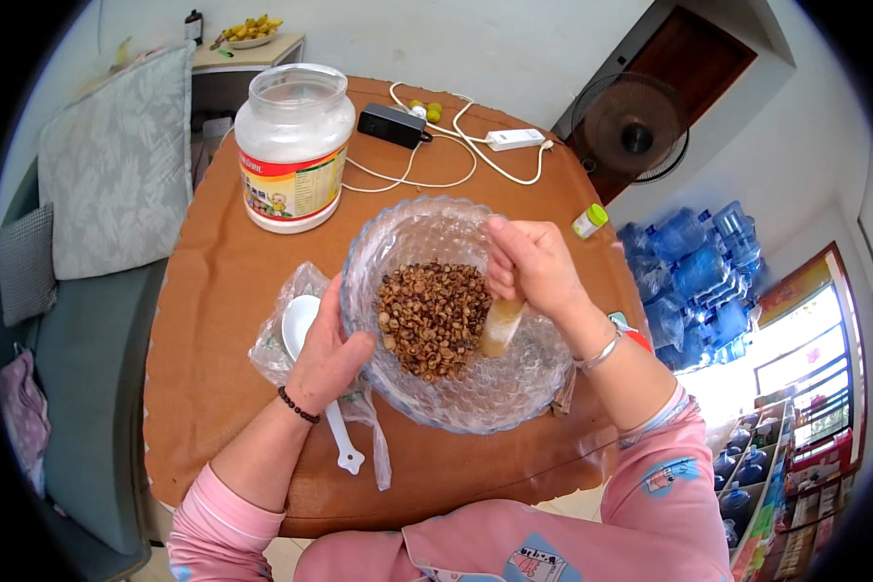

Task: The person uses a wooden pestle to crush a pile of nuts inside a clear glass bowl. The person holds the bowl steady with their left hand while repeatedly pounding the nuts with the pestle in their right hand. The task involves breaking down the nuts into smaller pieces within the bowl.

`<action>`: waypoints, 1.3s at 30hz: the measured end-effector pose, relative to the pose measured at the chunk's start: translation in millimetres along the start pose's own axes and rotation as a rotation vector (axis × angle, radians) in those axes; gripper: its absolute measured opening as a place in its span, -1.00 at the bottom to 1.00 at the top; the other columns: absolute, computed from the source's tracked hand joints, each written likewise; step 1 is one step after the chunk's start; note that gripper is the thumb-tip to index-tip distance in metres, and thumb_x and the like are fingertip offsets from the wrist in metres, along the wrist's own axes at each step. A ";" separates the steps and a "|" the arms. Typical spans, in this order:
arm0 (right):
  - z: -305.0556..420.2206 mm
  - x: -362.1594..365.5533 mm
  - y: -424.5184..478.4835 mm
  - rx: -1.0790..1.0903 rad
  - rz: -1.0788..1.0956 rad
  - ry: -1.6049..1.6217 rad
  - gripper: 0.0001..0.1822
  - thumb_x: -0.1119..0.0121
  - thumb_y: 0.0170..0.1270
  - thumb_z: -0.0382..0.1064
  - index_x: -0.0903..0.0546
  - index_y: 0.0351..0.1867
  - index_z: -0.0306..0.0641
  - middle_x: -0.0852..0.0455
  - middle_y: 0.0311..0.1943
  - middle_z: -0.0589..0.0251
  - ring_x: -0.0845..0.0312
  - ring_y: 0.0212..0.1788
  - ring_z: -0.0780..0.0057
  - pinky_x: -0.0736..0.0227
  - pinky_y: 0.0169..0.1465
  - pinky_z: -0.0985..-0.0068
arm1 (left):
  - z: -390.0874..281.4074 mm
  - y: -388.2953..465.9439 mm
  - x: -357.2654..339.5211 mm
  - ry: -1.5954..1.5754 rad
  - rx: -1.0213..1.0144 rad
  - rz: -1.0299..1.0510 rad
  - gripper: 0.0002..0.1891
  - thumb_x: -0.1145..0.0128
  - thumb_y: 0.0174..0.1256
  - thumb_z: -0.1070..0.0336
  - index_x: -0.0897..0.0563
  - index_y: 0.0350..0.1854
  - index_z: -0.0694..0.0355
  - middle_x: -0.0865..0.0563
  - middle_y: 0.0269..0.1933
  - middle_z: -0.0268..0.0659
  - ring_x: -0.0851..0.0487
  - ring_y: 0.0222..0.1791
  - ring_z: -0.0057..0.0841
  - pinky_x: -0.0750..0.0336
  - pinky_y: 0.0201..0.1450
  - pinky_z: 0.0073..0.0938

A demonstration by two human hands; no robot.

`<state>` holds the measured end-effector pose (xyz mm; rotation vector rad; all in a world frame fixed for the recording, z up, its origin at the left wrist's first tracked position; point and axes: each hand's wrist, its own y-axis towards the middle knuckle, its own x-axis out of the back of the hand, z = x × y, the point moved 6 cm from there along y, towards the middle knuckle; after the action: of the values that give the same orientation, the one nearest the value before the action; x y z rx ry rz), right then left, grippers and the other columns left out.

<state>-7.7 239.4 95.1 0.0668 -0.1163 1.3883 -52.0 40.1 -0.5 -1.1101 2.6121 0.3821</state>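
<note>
A clear glass bowl with a scalloped rim (436, 202) rests on the table, with a heap of brown dried pieces (433, 320) on its left side. My left hand (333, 342) grips the bowl's left rim, thumb inside. My right hand (527, 265) closes around the top of a short yellowish-brown cylindrical tool (503, 329), whose lower end stands in the bowl beside the heap; its exact kind is unclear. Under and beside my left forearm lie a white plastic spoon (340, 436) and a crumpled clear plastic bag (380, 444).
A large open plastic jar (291, 182) stands at the table's back left. Behind the bowl are a black power adapter (393, 125), white cables, a white power strip (515, 139) and a small green-lidded container (589, 221). The brown-covered table's edge (378, 520) lies near my body.
</note>
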 end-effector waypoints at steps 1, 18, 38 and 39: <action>6.2 3.4 -0.5 0.037 -0.023 0.023 -0.51 0.01 0.45 -0.07 -0.33 -0.69 -0.22 -0.36 -0.76 0.36 -0.27 -0.73 0.62 -0.20 -0.61 0.60 | 1.3 0.3 0.2 -0.003 -0.003 0.000 -0.21 0.05 0.09 0.50 -0.03 0.46 0.32 -0.34 0.32 -0.21 -0.28 0.32 -0.48 -0.15 0.36 -0.47; 25.5 7.6 5.7 0.117 -0.071 0.151 -0.50 0.00 0.43 -0.02 -0.35 -0.69 -0.22 -0.38 -0.75 0.34 -0.31 -0.72 0.61 -0.24 -0.60 0.60 | 2.9 1.5 3.0 0.005 -0.010 0.010 -0.21 0.05 0.10 0.50 -0.01 0.46 0.33 -0.32 0.34 -0.19 -0.27 0.34 -0.46 -0.12 0.39 -0.45; -0.7 -23.0 -3.2 0.022 0.039 -0.001 -0.49 0.03 0.46 -0.04 -0.34 -0.69 -0.22 -0.36 -0.76 0.39 -0.27 -0.74 0.65 -0.19 -0.62 0.62 | -0.4 4.5 -0.6 -0.008 -0.004 0.021 -0.22 0.07 0.09 0.56 0.01 0.44 0.38 -0.34 0.30 -0.14 -0.30 0.32 -0.45 -0.16 0.38 -0.42; -0.5 -24.2 -1.1 0.011 0.046 -0.025 -0.50 0.03 0.46 -0.04 -0.34 -0.69 -0.22 -0.36 -0.76 0.39 -0.27 -0.74 0.65 -0.20 -0.62 0.63 | 0.4 3.0 1.5 -0.014 0.004 0.011 -0.22 0.07 0.09 0.56 0.01 0.44 0.37 -0.34 0.31 -0.14 -0.30 0.32 -0.45 -0.16 0.38 -0.42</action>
<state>-10.9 215.6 91.7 0.0911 -0.1319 1.4339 -55.2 41.3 -1.0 -1.0884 2.6067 0.3853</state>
